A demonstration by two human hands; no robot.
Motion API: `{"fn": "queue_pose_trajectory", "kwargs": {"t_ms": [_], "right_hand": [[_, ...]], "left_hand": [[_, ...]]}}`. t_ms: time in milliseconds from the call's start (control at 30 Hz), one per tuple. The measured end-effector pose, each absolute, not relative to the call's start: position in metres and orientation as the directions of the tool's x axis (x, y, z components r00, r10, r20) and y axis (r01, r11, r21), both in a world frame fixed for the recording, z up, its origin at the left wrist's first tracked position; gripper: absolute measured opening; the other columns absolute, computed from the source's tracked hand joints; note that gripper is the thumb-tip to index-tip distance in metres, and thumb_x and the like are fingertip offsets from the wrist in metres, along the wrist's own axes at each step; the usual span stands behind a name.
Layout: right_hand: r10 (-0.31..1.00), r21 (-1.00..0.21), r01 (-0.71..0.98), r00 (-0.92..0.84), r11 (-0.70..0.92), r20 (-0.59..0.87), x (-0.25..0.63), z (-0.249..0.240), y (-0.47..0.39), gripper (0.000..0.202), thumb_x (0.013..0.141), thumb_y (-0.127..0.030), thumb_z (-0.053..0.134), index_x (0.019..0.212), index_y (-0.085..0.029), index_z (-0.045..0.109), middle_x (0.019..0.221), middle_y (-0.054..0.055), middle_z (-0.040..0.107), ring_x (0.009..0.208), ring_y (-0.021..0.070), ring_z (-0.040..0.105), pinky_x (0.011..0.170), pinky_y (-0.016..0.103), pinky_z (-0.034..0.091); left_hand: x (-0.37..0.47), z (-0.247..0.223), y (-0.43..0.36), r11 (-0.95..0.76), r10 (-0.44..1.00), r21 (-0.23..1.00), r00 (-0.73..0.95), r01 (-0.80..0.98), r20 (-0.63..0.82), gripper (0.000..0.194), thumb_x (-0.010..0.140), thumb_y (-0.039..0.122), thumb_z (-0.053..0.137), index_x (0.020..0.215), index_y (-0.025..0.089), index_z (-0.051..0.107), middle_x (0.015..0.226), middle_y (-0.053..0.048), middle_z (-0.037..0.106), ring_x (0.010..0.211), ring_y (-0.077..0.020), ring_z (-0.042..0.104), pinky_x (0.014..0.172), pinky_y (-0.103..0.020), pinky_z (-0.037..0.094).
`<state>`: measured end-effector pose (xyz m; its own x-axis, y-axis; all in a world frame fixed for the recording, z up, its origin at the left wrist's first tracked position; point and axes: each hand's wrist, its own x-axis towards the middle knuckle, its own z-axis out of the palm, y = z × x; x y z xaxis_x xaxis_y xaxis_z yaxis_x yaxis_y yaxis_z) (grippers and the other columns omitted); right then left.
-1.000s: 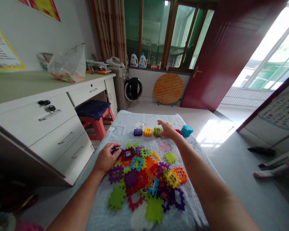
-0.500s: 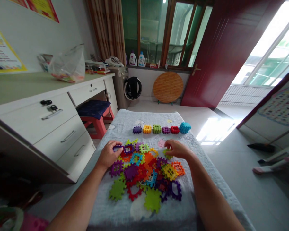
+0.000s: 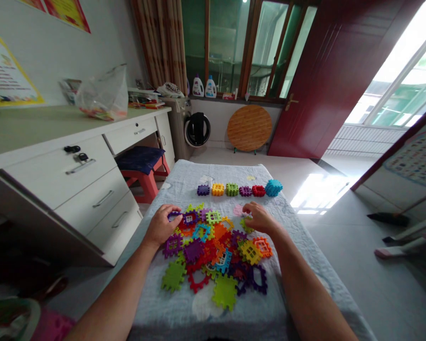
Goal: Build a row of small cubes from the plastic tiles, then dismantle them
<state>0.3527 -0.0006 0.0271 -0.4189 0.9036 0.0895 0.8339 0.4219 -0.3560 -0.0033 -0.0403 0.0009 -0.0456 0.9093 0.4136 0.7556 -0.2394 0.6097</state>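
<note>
My left hand (image 3: 162,225) rests at the heap's left edge, thumb and fingers curved apart around a dark purple frame piece (image 3: 173,216). The fingers touch that piece, but no firm grip shows. At the heap's far right, my right hand (image 3: 261,218) hangs with loosely bent fingers over a lime green notched piece (image 3: 247,226), partly covering it. Between the hands lies a heap of notched plastic building pieces, including a purple panel (image 3: 194,250), a yellow window piece (image 3: 250,252), a blue window piece (image 3: 223,261) and a green panel (image 3: 225,291).
Behind the heap stands a row of assembled blocks, from a purple block (image 3: 203,190) to a larger blue block (image 3: 273,188). A pale patterned cloth (image 3: 184,180) covers the table. A white desk (image 3: 88,189) and a red stool (image 3: 145,182) stand left.
The view has shifted slightly. Both hands stay at the same pieces, and the heap and the row of blocks look the same.
</note>
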Motion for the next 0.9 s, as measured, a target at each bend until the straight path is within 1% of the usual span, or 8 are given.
{"fn": "queue_pose_trajectory", "kwargs": {"t_ms": [100,167,267,400,500,600,733,900], "right_hand": [[0.869,-0.370,0.787,-0.449,0.494,0.207,0.339,0.029,-0.003,0.030,0.070,-0.018,0.062,0.100,-0.016,0.063,0.096,0.008,0.063,0.089,0.0212,0.055,0.084,0.034,0.041],[0.830,-0.402,0.727,-0.502,0.556,0.241,0.325,0.033,-0.006,0.032,0.074,-0.025,0.064,0.105,-0.017,0.063,0.102,0.008,0.065,0.096,0.0231,0.054,0.088,0.037,0.040],[0.774,-0.433,0.652,-0.595,0.623,0.217,0.300,0.039,-0.006,0.042,0.077,-0.032,0.066,0.116,-0.018,0.061,0.114,0.009,0.064,0.106,0.0248,0.053,0.092,0.039,0.040],[0.718,-0.366,0.641,-0.685,0.675,0.123,0.273,0.044,0.000,0.057,0.072,-0.031,0.072,0.125,-0.017,0.056,0.121,0.011,0.063,0.110,0.0264,0.053,0.093,0.039,0.040],[0.700,-0.319,0.647,-0.710,0.693,0.081,0.262,0.044,0.003,0.051,0.070,-0.027,0.073,0.118,-0.017,0.060,0.113,0.010,0.066,0.105,0.0258,0.056,0.090,0.038,0.040],[0.692,-0.313,0.634,-0.712,0.707,0.120,0.264,0.045,0.007,0.048,0.070,-0.026,0.072,0.116,-0.017,0.061,0.112,0.010,0.065,0.105,0.0260,0.056,0.090,0.038,0.040],[0.733,-0.313,0.667,-0.650,0.676,0.199,0.286,0.056,0.032,0.047,0.070,-0.023,0.069,0.116,-0.018,0.060,0.118,0.010,0.063,0.107,0.0246,0.056,0.093,0.036,0.039],[0.884,-0.234,0.862,-0.392,0.450,0.255,0.314,0.066,0.087,0.040,0.071,-0.022,0.067,0.110,-0.017,0.063,0.111,0.009,0.066,0.103,0.0247,0.058,0.093,0.035,0.038]], "left_hand": [[-0.003,-0.003,-0.038,-0.240,0.906,0.612,-0.053,0.754,0.420,0.026,0.074,0.038,0.057,0.089,0.018,0.066,0.102,-0.009,0.063,0.102,-0.0244,0.059,0.099,-0.039,0.045],[-0.004,-0.004,-0.038,-0.239,0.913,0.619,-0.045,0.748,0.406,0.028,0.075,0.039,0.056,0.091,0.019,0.066,0.106,-0.009,0.064,0.106,-0.0246,0.059,0.100,-0.039,0.044],[-0.005,-0.003,-0.038,-0.228,0.927,0.642,-0.037,0.732,0.372,0.029,0.079,0.040,0.052,0.095,0.019,0.065,0.106,-0.008,0.065,0.106,-0.0236,0.060,0.100,-0.038,0.044],[-0.005,0.001,-0.040,-0.223,0.936,0.673,-0.039,0.706,0.351,0.030,0.082,0.041,0.049,0.095,0.019,0.065,0.102,-0.006,0.067,0.101,-0.0220,0.062,0.095,-0.036,0.047],[-0.003,0.004,-0.041,-0.231,0.934,0.683,-0.037,0.692,0.354,0.029,0.084,0.040,0.048,0.094,0.019,0.065,0.100,-0.006,0.068,0.098,-0.0214,0.062,0.092,-0.035,0.048],[-0.002,0.006,-0.042,-0.241,0.933,0.676,-0.027,0.696,0.360,0.029,0.084,0.039,0.047,0.094,0.019,0.065,0.100,-0.006,0.067,0.099,-0.0215,0.062,0.092,-0.035,0.047],[-0.002,0.007,-0.042,-0.238,0.929,0.666,-0.034,0.707,0.367,0.027,0.083,0.039,0.049,0.093,0.019,0.065,0.100,-0.006,0.066,0.098,-0.0218,0.061,0.092,-0.036,0.048],[-0.004,0.005,-0.041,-0.235,0.923,0.667,-0.054,0.707,0.382,0.027,0.081,0.039,0.052,0.094,0.020,0.065,0.102,-0.006,0.066,0.100,-0.0219,0.060,0.093,-0.036,0.047]]}}
